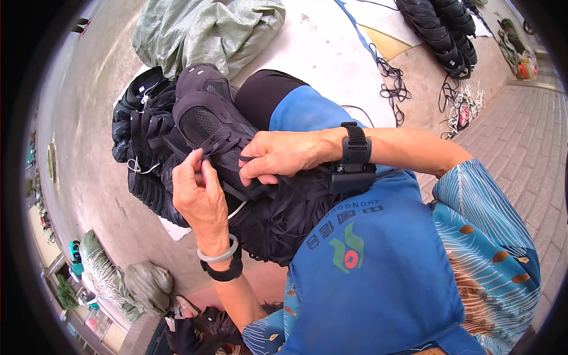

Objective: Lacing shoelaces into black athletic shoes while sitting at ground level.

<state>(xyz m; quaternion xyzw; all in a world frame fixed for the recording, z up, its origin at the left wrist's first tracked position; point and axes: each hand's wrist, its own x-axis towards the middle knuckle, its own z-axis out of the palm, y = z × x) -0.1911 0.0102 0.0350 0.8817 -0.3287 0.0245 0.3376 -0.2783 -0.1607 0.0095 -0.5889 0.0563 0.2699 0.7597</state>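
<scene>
A dark sneaker (219, 121) lies on my lap, its toe pointing away and its laces crossed over the tongue. My left hand (200, 192) is at the shoe's near left side, thumb and forefinger pinched on a shoelace (228, 141). At the right side my right hand (281, 155) has its fingers closed round another black stretch of lace. Against my apron (378, 266) rests a thick bundle of loose black laces (287, 222). A pile of black shoes (148, 127), some tied with white cord, sits just left of the sneaker.
A grey-green woven sack (207, 29) lies beyond the shoes, on a white sheet (313, 41). More black shoes (441, 29) are stacked at the far right, near tangled black laces (395, 89) and white cords (467, 109). Stuffed sacks (145, 287) stand at the lower left.
</scene>
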